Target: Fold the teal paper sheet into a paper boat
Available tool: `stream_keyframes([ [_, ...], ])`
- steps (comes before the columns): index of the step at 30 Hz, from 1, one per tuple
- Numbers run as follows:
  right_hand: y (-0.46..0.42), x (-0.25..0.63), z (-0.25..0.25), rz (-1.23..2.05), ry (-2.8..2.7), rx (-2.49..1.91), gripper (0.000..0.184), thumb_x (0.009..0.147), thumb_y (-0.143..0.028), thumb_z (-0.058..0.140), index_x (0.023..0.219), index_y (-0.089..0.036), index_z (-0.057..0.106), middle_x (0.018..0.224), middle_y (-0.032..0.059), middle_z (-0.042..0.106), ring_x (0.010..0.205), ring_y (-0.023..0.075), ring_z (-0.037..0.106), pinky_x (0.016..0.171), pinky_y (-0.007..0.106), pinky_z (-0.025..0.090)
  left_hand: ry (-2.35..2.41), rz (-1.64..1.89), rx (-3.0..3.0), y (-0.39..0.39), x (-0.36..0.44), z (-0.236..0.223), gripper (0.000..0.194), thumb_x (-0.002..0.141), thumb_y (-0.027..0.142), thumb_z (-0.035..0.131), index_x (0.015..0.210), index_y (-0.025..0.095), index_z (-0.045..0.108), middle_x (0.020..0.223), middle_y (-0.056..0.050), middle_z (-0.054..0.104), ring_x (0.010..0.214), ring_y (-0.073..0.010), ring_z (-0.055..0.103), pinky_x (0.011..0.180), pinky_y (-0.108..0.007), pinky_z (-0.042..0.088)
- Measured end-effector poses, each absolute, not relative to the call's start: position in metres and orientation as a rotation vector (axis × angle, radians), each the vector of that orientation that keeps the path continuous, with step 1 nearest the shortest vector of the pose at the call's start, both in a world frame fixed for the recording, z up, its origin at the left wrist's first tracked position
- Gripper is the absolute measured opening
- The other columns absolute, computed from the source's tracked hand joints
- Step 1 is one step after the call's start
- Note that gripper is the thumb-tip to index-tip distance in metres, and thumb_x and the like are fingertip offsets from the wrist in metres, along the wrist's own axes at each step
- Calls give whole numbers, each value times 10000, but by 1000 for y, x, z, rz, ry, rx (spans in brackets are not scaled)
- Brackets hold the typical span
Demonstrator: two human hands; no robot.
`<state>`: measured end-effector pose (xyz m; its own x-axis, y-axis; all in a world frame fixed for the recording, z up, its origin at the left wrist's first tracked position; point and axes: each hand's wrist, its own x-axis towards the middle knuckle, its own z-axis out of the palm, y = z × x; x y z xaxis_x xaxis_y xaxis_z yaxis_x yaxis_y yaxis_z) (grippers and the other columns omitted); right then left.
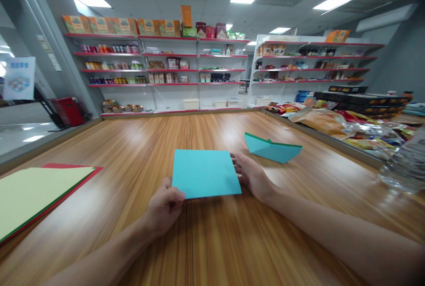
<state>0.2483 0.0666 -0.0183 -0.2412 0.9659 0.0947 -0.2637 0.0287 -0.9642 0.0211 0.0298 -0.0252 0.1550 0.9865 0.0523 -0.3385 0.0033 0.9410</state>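
Note:
A light blue sheet of paper (pixel 206 173), seemingly folded to a near-square, is held just above the wooden table in front of me. My left hand (pixel 166 206) pinches its lower left corner, thumb on top and fingers underneath. Along the right edge is my right hand (pixel 250 175), its fingers apart and their tips at or just behind the edge; whether they touch it I cannot tell. Beyond that hand lies a folded paper boat (pixel 274 148), blue on its side with a green upper edge.
A stack of coloured paper (pixel 43 188), pale yellow over green and red, lies at the left. Snack packets (pixel 328 122) and black boxes (pixel 361 100) fill a surface past the table's right rim. A clear plastic bottle (pixel 405 166) is at far right. Stocked shelves (pixel 172 56) stand behind.

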Motion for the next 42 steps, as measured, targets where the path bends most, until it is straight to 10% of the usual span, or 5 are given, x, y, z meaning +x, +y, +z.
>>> stream_keyframes([
  [8, 64, 250, -23, 1310, -1327, -924, 582, 701, -334, 732, 1209, -157, 512, 760, 6, 610, 674, 129, 554, 592, 231, 411, 674, 1295, 937, 36, 27, -25, 330, 577, 216, 653, 366, 163, 406, 362, 42, 395, 399, -75, 401, 461, -214, 394],
  [16, 60, 248, -23, 1443, -1573, -912, 517, 691, -343, 748, 1088, -179, 460, 516, -105, 459, 392, 61, 407, 355, 158, 293, 794, 1377, 1104, 42, 35, -26, 303, 830, 387, 584, 1056, 185, 574, 880, -40, 668, 696, -145, 616, 634, -244, 485],
  [22, 50, 240, -23, 1493, -1681, -806, 336, 788, -460, 613, 856, -132, 581, 750, 42, 636, 612, 112, 576, 572, 229, 466, 846, 1177, 1272, 37, 32, -24, 362, 839, 434, 566, 1086, 172, 528, 605, 22, 605, 450, -108, 515, 417, -193, 389],
  [26, 42, 237, -25, 1347, -1808, -980, 457, 799, -551, 540, 576, -155, 495, 465, -17, 502, 369, 75, 446, 337, 184, 324, 862, 1197, 1294, 38, 31, -25, 336, 829, 430, 584, 1027, 166, 522, 719, -14, 659, 527, -127, 566, 482, -218, 434],
  [42, 45, 237, -26, 1447, -1749, -1003, 445, 769, -557, 588, 675, -123, 557, 482, -3, 567, 347, 79, 513, 294, 142, 369, 1167, 1181, 1578, 33, 37, -26, 322, 838, 500, 516, 818, 180, 547, 630, 1, 570, 517, -146, 512, 457, -229, 369],
])
